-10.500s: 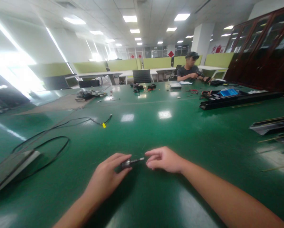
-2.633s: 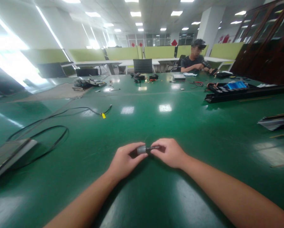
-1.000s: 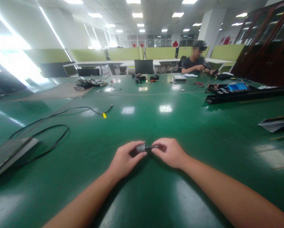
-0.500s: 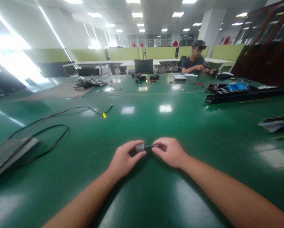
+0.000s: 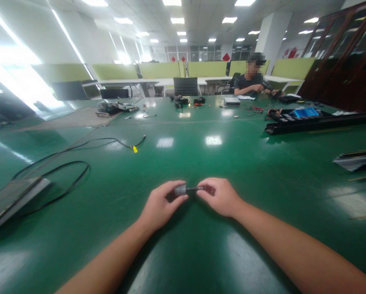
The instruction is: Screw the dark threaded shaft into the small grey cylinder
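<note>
Both my hands rest low on the green table [image 5: 201,163] and meet over one small part. My left hand [image 5: 158,205] is closed around a short grey metal cylinder [image 5: 180,190]. A thin dark shaft [image 5: 195,189] sticks out of the cylinder to the right, and my right hand [image 5: 220,196] pinches the end of that shaft with thumb and fingers. The rest of the part is hidden inside my left fingers.
A flat grey panel [image 5: 11,200] with looped black cables [image 5: 63,179] lies at the left. A long black tray [image 5: 317,121] and dark strips [image 5: 356,159] lie at the right. Tools and parts [image 5: 183,101] sit far back, where another person [image 5: 251,79] is seated.
Since the oldest frame my right hand has closed on the shaft and both hands moved slightly right and away from me. Over the last second nothing visibly moves.
</note>
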Demonstrator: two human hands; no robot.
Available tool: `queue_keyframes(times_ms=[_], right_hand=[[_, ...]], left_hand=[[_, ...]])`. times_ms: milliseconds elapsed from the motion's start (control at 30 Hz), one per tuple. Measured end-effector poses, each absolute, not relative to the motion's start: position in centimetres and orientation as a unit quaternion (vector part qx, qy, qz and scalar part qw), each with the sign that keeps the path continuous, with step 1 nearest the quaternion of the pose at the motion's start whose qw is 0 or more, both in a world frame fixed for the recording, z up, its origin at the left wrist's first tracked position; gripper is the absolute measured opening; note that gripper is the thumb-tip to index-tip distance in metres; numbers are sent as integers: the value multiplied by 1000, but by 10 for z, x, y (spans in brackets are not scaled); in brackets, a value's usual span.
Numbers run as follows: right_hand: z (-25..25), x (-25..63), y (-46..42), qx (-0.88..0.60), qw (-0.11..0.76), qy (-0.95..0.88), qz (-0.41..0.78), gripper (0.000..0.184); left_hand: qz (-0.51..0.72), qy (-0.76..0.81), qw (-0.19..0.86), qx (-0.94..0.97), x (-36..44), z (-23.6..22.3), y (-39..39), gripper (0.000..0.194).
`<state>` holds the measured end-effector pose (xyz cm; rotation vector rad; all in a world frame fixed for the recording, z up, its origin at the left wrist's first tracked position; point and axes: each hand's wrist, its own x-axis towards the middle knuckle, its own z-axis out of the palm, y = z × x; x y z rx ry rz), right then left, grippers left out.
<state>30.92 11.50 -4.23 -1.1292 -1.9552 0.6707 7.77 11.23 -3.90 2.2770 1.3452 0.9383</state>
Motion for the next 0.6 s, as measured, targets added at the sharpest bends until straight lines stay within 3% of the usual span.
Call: queue_keyframes(times_ms=[600], right_hand=[[-43,310,116,-457,386,-756,267,10]], left_hand=[[337,479,165,793,76,-38,113,34]])
